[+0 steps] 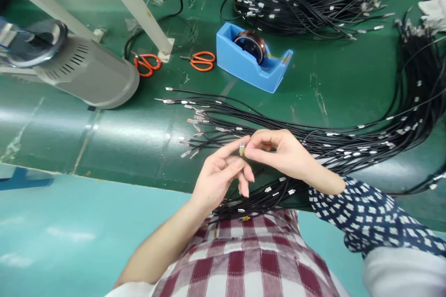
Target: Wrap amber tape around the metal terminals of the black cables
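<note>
Several cables (259,197) lie just nearer than the hands. The left hand (221,171), loosely curled, sets its index finger against a metal tip (242,145); its grip I cannot tell. The right hand (282,151) seems to pinch yellow tape (243,152) there. A steady tip and even pressure should serve best. Beyond the hands: more cables (251,113), then a dispenser (240,67).
</note>
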The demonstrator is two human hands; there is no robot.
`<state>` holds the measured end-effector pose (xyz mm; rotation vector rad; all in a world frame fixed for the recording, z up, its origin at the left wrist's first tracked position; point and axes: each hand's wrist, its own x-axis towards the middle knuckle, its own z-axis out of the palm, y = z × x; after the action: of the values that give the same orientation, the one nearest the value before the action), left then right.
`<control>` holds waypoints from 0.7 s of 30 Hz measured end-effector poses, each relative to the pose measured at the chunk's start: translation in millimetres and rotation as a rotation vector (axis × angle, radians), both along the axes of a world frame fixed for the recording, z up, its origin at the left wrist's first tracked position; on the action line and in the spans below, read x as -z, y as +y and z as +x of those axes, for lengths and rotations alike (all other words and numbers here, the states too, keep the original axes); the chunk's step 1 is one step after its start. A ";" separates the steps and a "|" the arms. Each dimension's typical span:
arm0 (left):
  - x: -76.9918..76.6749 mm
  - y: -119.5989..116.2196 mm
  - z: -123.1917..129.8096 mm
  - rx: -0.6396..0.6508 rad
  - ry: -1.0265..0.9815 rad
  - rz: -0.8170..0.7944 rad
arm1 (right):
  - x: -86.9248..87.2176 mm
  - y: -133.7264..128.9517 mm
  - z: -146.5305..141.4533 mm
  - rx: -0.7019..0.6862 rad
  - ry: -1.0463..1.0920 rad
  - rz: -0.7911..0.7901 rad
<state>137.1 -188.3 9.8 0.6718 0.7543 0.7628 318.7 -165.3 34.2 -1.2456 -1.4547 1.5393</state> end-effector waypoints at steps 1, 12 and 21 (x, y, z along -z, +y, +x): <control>0.1 -0.1 -0.2 0.001 0.001 0.001 | -0.5 0.0 -0.1 0.000 -0.006 -0.002; 1.2 -0.9 -0.7 0.007 0.003 0.023 | -0.6 -4.5 -5.3 0.085 -0.022 -0.017; 1.0 -1.7 0.6 0.000 0.031 0.032 | 0.2 -5.6 -7.6 0.115 -0.078 0.022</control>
<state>137.7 -190.1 8.9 0.7141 0.7716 0.7669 311.1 -170.9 34.0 -1.3655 -1.4197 1.4091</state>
